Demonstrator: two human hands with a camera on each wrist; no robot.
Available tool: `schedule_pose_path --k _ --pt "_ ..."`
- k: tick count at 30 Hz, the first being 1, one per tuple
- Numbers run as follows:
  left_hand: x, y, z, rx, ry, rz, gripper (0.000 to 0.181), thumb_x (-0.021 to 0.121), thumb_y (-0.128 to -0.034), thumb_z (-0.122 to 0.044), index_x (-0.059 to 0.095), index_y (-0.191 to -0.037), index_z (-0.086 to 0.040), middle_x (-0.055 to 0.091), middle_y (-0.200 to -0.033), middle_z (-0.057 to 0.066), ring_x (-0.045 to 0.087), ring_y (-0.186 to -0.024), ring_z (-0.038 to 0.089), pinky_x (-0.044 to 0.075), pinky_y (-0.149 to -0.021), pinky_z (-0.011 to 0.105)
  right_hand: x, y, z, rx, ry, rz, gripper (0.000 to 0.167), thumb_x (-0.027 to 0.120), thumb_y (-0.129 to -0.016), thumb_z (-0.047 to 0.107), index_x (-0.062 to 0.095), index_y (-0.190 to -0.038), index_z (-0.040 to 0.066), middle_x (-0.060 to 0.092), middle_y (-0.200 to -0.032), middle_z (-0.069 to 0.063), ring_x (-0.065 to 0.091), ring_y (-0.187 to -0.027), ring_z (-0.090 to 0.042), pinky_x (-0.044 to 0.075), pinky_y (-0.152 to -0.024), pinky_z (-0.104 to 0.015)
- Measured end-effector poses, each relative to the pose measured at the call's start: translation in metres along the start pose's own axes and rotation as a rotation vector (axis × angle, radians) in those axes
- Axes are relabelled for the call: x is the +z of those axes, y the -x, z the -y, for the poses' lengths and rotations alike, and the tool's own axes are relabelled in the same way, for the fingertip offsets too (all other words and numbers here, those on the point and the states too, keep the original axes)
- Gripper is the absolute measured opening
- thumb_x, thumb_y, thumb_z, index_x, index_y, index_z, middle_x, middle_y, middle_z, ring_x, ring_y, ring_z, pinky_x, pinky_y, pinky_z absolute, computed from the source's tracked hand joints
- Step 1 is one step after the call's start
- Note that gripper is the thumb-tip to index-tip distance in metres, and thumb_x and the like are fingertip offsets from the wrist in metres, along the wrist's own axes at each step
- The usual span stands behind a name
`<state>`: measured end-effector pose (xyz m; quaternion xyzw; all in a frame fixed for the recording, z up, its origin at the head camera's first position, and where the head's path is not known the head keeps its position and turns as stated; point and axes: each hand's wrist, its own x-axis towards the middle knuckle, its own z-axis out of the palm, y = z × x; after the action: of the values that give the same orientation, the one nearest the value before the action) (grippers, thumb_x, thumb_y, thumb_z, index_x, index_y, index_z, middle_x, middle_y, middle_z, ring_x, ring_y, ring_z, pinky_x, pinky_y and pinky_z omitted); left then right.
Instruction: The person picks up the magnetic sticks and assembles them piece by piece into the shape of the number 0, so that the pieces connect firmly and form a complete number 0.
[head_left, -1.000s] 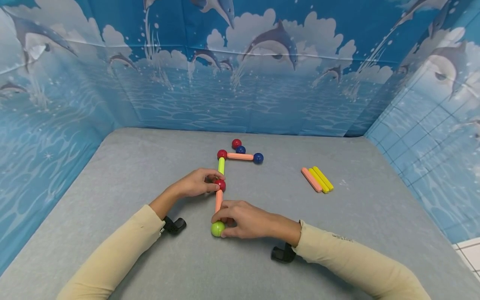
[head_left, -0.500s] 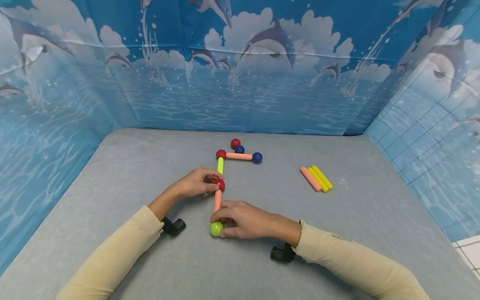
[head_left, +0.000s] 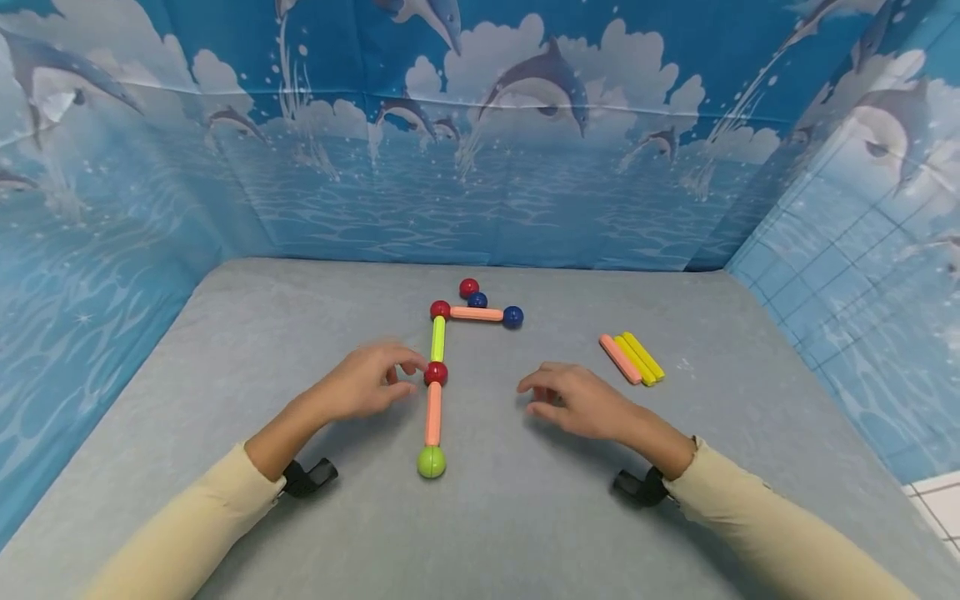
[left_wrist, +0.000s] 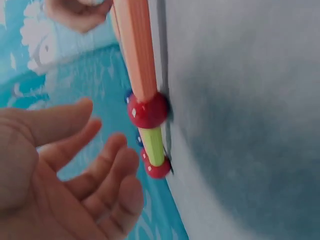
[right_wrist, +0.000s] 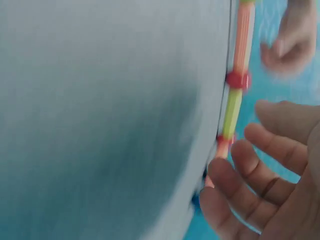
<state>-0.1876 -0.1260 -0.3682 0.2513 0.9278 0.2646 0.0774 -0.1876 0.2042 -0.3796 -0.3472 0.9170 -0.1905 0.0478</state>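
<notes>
A chain of rods and balls lies on the grey table: a green ball (head_left: 431, 462) nearest, an orange rod (head_left: 433, 414), a red ball (head_left: 436, 373), a lime rod (head_left: 438, 339), a farther red ball (head_left: 440, 310), then a second orange rod (head_left: 477, 313) running right to a blue ball (head_left: 513, 317). My left hand (head_left: 367, 381) is just left of the middle red ball, fingers loosely bent, holding nothing; the left wrist view shows a gap to that ball (left_wrist: 148, 110). To the right of the chain, my right hand (head_left: 581, 402) hovers with relaxed fingers and nothing in it.
Behind the second orange rod sit a loose red ball (head_left: 468, 287) and another blue ball (head_left: 477, 300). At the right lie a separate orange rod (head_left: 620, 359) and two yellow rods (head_left: 640, 358) side by side. A dolphin-print curtain (head_left: 480, 183) surrounds the table (head_left: 510, 533).
Both hands have let go of the chain. The right hand has moved right and away from the green ball; the left has drawn back a little leftward from the middle red ball.
</notes>
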Motion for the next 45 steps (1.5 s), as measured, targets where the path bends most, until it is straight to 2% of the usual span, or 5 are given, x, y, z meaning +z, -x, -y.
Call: schedule_pose_path --k 3,6,14,20,45 --pt "0.004 0.016 -0.006 0.116 -0.02 0.075 0.03 0.073 -0.0887 -0.015 0.07 -0.119 -0.018 0.069 -0.108 0.001 0.061 -0.09 0.01 0.052 -0.077 0.028 -0.015 0.011 -0.024 0.061 0.122 -0.088 0.025 0.072 -0.09 0.015 0.071 -0.114 0.009 0.063 -0.087 0.003 0.054 -0.077 -0.009 0.048 -0.069 -0.028" --pt "0.012 0.027 -0.008 0.171 0.0 0.159 0.031 0.074 -0.089 -0.019 0.07 -0.119 -0.021 0.067 -0.106 -0.003 0.059 -0.089 0.008 0.051 -0.078 0.025 -0.03 0.019 -0.05 0.138 0.198 -0.158 0.024 0.071 -0.089 0.011 0.071 -0.111 0.003 0.062 -0.084 -0.003 0.053 -0.074 -0.013 0.046 -0.066 -0.032" --pt "0.025 0.037 -0.009 0.138 0.061 0.248 0.041 0.076 -0.0878 -0.025 0.066 -0.127 -0.021 0.064 -0.108 -0.006 0.059 -0.091 0.008 0.051 -0.08 0.024 -0.036 0.028 -0.096 0.356 0.208 -0.163 0.031 0.069 -0.09 0.014 0.068 -0.114 -0.006 0.066 -0.091 -0.019 0.056 -0.073 -0.023 0.048 -0.064 -0.038" --pt "0.03 0.034 -0.011 0.14 0.088 0.239 0.035 0.076 -0.0881 -0.023 0.068 -0.122 -0.019 0.067 -0.107 -0.008 0.058 -0.085 0.004 0.05 -0.077 0.021 -0.029 0.027 -0.101 0.406 0.258 -0.177 0.035 0.069 -0.09 0.016 0.067 -0.115 -0.008 0.068 -0.1 -0.025 0.061 -0.08 -0.03 0.051 -0.074 -0.048" --pt "0.033 0.029 -0.009 0.119 0.2 0.233 0.026 0.077 -0.0862 -0.02 0.072 -0.112 -0.02 0.07 -0.093 -0.008 0.058 -0.078 0.006 0.05 -0.068 0.021 -0.024 0.019 -0.087 0.355 0.152 -0.123 0.025 0.069 -0.089 0.007 0.067 -0.114 0.002 0.071 -0.1 -0.017 0.065 -0.083 -0.026 0.052 -0.071 -0.044"
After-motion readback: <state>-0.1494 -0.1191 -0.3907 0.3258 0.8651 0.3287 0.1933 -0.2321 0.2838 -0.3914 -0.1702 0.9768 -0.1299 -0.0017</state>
